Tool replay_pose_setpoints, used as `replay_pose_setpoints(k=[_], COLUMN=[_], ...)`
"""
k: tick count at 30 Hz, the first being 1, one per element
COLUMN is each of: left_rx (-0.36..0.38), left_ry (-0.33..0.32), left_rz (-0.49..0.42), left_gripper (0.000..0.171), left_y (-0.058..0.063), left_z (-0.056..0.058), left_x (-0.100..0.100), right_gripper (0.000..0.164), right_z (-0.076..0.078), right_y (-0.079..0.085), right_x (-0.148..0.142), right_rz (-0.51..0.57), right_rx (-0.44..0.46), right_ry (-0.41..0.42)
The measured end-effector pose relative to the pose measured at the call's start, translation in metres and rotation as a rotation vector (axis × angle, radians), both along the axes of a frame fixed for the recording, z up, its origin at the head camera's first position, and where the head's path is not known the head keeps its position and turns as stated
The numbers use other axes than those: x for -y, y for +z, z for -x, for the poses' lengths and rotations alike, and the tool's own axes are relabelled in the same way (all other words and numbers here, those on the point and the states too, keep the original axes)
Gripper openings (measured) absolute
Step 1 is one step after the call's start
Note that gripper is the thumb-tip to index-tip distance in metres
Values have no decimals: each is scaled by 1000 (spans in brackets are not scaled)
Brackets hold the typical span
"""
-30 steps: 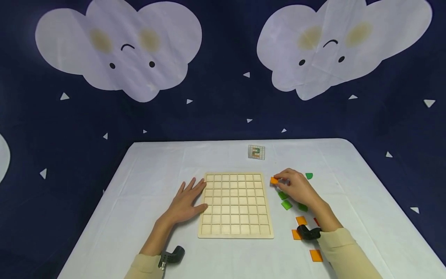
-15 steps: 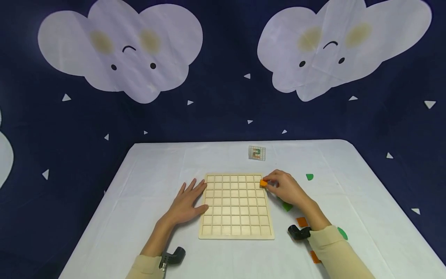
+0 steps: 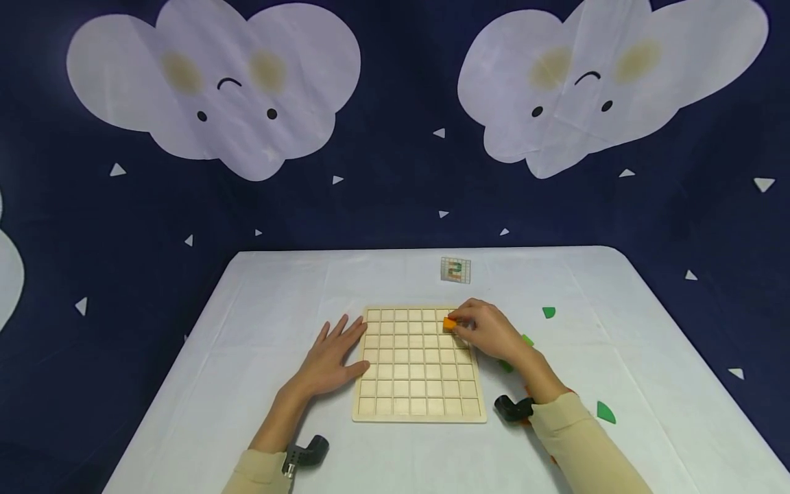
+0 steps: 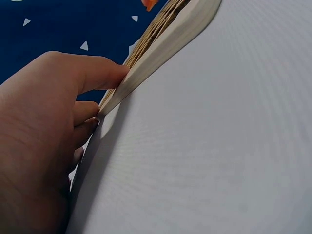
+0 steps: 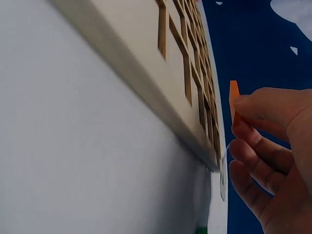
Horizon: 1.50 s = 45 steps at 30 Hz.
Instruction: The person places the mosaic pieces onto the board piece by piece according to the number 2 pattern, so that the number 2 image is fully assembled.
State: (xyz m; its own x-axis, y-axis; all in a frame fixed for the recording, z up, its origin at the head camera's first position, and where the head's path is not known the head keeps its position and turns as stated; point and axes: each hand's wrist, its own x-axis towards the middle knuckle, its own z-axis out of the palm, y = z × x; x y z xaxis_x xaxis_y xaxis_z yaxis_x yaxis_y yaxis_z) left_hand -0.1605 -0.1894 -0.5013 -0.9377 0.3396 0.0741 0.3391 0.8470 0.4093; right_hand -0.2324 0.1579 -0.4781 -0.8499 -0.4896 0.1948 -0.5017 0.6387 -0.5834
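A step of laying tiles into the grid board (image 3: 409, 384) seems to be in hand, probably after the figure on the small pattern card (image 3: 455, 269) beyond it. The right hand (image 3: 490, 333) pinches an orange tile (image 3: 449, 324) between thumb and fingers, holding it over the far right part of the board, apart from its surface. The left hand (image 3: 327, 357) lies spread on the tabletop (image 3: 259, 350), fingertips and thumb touching the board's left edge, presumably to steady it. The next move likely calls for squaring the tile to one cell's ridges, lowering it flat and letting go. The tile looks thin, flat and plain bright orange; the right wrist view catches it nearly edge-on and roughly level with the board, its full outline partly hidden by the thumb.
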Motion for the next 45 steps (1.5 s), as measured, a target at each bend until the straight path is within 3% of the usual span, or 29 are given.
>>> replay_pose_setpoints(k=[19, 37, 45], left_rx=[-19, -7, -12], left_ry=[-3, 2, 7], left_rz=[-6, 5, 18], left_gripper=[76, 76, 76], left_y=[1, -2, 1], left_z=[-2, -3, -2], left_x=[0, -1, 0], right_gripper=[24, 24, 25], right_z=[2, 2, 5], right_y=[4, -1, 0], right_x=[33, 61, 73], right_rz=[-44, -79, -73], right_rx=[-18, 35, 7], right_ry=[85, 114, 141])
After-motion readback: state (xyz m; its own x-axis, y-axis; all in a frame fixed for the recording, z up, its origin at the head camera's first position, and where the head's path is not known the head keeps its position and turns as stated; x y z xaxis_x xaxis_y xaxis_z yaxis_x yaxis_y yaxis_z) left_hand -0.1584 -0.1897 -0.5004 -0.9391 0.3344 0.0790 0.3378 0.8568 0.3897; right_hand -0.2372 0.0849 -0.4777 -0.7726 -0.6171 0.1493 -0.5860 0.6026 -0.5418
